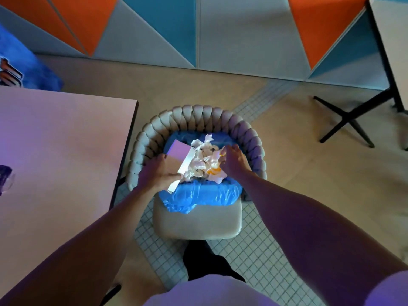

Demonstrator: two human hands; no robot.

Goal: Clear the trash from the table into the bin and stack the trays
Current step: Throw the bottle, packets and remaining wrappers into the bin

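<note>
- Head view: the left hand (157, 173) is held over the bin (196, 221). Its fingers (163, 157) and thumb are closed on the near corner of a pale tray (177, 151).
- The tray is held tilted. Its white rim is turned towards the trash (204, 159) and lies against it.
- The trash is seen as a heap of crumpled white paper with orange patches. It is piled in the mouth of the bin, between the two hands.
- The right hand (235, 162) is laid on the right side of the heap, with its fingers (227, 150) bent down onto the paper. Whether anything is pinched by them cannot be told.
- The bin is grey and lined with a blue liner (203, 193), which is folded out over its rim.
- A braided chair back (194, 112) is curved round the far side of the bin. Whether the bin is set on the seat cannot be told.
- The counter (61, 151) is seen just to the left of the bin, with a blurred dark object (5, 177) at its left edge.
- A blue bag (26, 67) is seen beyond the counter. A second table (393, 45) on black legs is placed well apart at the upper right, on the tiled floor (254, 250).
</note>
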